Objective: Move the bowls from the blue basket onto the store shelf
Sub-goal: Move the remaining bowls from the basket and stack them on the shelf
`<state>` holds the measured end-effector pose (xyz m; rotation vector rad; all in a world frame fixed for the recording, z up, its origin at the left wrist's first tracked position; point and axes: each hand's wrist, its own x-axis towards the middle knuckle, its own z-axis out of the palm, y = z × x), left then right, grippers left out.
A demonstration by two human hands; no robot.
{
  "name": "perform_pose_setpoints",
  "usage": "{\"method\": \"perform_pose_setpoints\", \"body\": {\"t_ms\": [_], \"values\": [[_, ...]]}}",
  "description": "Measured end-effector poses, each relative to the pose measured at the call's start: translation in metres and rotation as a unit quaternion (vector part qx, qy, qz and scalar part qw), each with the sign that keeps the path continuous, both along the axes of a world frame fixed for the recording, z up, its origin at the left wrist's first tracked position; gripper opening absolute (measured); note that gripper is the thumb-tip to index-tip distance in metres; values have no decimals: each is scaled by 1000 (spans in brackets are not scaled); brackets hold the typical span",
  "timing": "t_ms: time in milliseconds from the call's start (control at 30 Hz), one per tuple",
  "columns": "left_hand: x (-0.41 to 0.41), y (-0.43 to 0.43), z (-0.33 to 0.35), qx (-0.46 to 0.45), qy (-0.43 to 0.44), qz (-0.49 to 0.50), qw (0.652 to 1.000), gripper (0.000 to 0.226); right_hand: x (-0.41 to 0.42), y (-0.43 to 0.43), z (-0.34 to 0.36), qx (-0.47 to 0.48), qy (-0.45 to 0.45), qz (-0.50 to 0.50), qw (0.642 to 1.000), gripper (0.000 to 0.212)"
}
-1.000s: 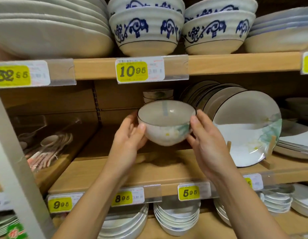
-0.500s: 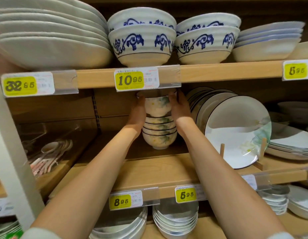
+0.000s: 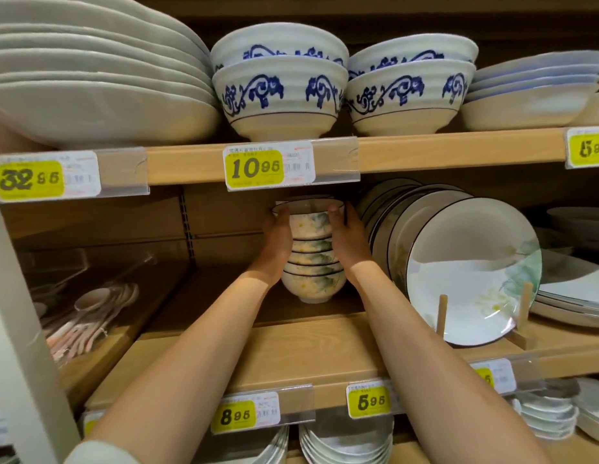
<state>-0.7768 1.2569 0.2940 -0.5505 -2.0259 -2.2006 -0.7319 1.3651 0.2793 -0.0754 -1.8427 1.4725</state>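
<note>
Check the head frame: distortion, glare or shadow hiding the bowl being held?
Head view: wide-angle bend curves the upper shelf edge and stretches the big plates; the top bowl sits in shelf shadow, rim legible; left hand and right hand look sharp.

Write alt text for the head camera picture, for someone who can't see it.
A person's left hand and right hand grip a small flowered bowl on top of a stack of matching bowls on a wooden store shelf. A white plate is propped on edge to the right. Blue-patterned bowls sit on the shelf above, over yellow price tags.
</note>
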Motion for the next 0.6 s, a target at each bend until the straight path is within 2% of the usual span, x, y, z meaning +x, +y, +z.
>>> {"method": "perform_pose_setpoints", "body": {"t_ms": [267,600], "values": [[-4,13,-6,16,-25,59,998,46,-8,3,-11,16,-11,-15,1000,53],[1,14,-6,16,-19,55,998,46,-11,1,-12,25,-26,-34,999,56]]}}
